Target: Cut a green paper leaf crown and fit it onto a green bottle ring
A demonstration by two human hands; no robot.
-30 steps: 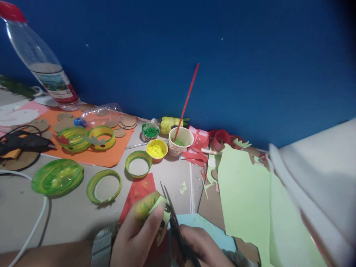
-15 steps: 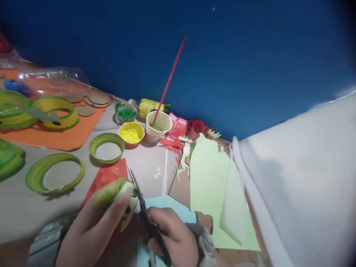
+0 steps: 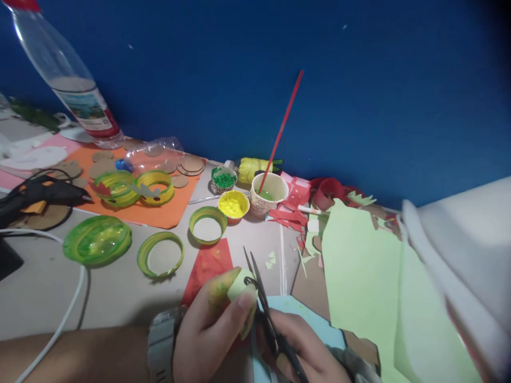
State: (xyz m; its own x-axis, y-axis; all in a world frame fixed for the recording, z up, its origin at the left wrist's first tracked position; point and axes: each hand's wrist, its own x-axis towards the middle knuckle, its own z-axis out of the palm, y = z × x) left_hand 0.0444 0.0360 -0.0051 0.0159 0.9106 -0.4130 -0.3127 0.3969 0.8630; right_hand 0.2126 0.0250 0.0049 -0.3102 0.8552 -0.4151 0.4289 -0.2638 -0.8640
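My left hand (image 3: 211,324) pinches a small light-green paper piece (image 3: 238,283) that has a black mark near its edge. In my right hand (image 3: 303,340) is a pair of black-handled scissors (image 3: 264,298); its blades point up and away, slightly apart, right beside the paper. Part of the paper is hidden behind my thumb. Under my hands lie a red paper sheet (image 3: 208,268) and a light-blue sheet (image 3: 285,304). Small green paper scraps (image 3: 270,260) rest on the table beyond the scissors.
Green-yellow rings (image 3: 160,254) stand to the left, near a glue gun (image 3: 43,197) and a tall bottle (image 3: 75,85). Ahead are a yellow paint cup (image 3: 233,205), a green one (image 3: 223,180), and a paper cup (image 3: 269,192) with a red stick. Large green paper (image 3: 359,271) lies right.
The view has swung left, so the tall bottle and glue gun show now and everything sits further right. My hands still hold the paper and scissors close together; the paper looks slightly turned.
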